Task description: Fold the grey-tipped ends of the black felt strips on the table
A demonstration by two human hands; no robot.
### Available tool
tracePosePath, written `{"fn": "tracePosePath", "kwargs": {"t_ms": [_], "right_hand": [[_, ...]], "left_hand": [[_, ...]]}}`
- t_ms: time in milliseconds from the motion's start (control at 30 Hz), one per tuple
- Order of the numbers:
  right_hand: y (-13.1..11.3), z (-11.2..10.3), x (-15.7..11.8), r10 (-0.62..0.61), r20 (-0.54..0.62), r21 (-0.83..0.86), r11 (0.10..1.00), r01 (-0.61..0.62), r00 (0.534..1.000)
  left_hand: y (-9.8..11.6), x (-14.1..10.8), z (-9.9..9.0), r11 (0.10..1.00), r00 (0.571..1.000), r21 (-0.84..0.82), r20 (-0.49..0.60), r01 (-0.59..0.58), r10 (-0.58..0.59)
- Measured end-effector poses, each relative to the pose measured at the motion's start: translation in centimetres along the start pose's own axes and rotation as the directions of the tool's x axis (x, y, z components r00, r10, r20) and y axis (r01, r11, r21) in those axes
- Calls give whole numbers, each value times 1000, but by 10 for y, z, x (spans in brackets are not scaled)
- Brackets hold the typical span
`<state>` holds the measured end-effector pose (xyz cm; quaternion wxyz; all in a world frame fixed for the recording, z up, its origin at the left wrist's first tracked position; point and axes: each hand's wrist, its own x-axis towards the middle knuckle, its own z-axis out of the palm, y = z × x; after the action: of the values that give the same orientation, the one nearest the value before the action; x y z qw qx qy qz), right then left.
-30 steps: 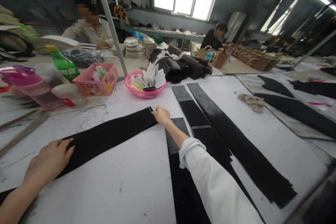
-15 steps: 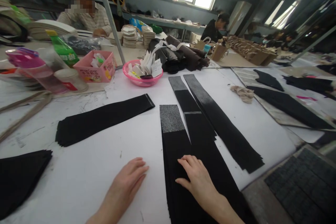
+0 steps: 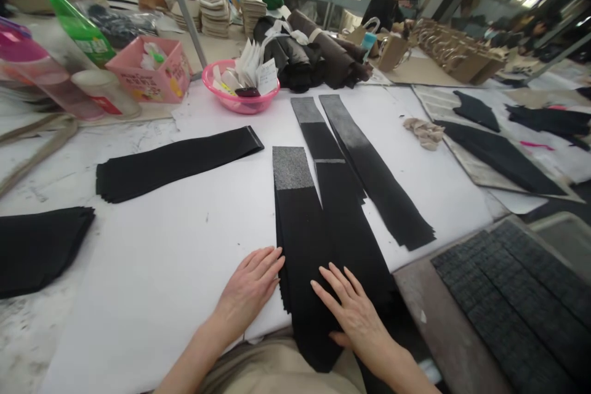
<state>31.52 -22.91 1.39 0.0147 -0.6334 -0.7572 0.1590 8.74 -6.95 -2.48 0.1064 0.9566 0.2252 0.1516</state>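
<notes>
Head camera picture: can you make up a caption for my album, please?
Right hand on long black strips, left hand at their edge, pink bowl farther back on the white table.

On the counter (image 3: 207,271), fabric strips (image 3: 298,215) lie before and right of a basin (image 3: 242,105). Paper slips (image 3: 249,69) stand in it; a box (image 3: 150,83) sits left, fabric rolls (image 3: 333,55) behind, rightward.

Long black cloth stack (image 3: 299,228) laid flat, pointed away from near edge of table (image 3: 180,271). Far end topped with speckled grey band (image 3: 293,168), squared off. Lower layers (image 3: 285,299) slightly fanned out along left side, ends jagged. Tapered near end extended past table's near edge.
</notes>
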Motion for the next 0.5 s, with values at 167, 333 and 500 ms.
{"fn": "tracePosePath", "kwargs": {"t_ms": [167,333,500], "right_hand": [[0,12,-19,-81,-10,-30,996,80,997],[2,15,-39,-259,-17,-40,965,258,966],[-4,30,-49,-278,-207,-2,959,284,938]], "left_hand": [[2,-1,-2,1000,1000,-14,10,15,-15],[4,-1,-4,999,1000,-23,13,27,-26],[4,-4,-3,999,998,-7,44,42,-41]]}}
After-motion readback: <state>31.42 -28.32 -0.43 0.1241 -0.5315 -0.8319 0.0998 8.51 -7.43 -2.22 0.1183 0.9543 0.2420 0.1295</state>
